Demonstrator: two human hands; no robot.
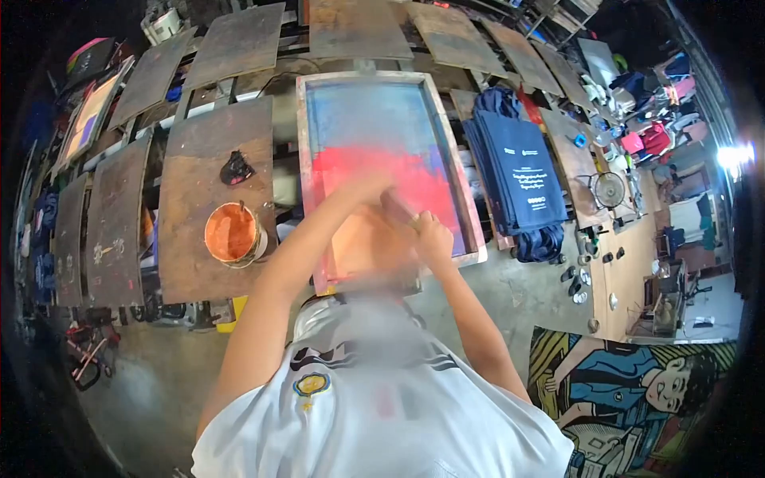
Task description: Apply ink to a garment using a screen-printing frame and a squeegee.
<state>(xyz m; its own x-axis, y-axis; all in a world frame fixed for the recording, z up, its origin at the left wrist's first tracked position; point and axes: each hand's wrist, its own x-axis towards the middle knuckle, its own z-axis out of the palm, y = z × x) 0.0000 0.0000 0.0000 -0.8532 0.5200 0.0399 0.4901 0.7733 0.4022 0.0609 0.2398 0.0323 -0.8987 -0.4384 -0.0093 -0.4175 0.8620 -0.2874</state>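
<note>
A wooden-framed printing screen point(438, 127) lies in front of me, its mesh blue at the far part and red and orange nearer. Across it is a long squeegee point(399, 205), angled from upper left to lower right. My left hand point(374, 186), hazy in the picture, is closed on its upper end. My right hand point(433, 236) grips the lower right end. Left of the screen, a bucket of orange ink point(231, 235) and a crumpled dark lump point(237, 167) sit on a stained board point(191, 135).
Stacked navy tote bags point(510, 175) lie right of the screen. More boards point(111, 239) form rows to the left and behind. A round fan point(606, 191) stands farther right, near footwear point(578, 283) on the floor. A painted panel point(629, 398) is at lower right.
</note>
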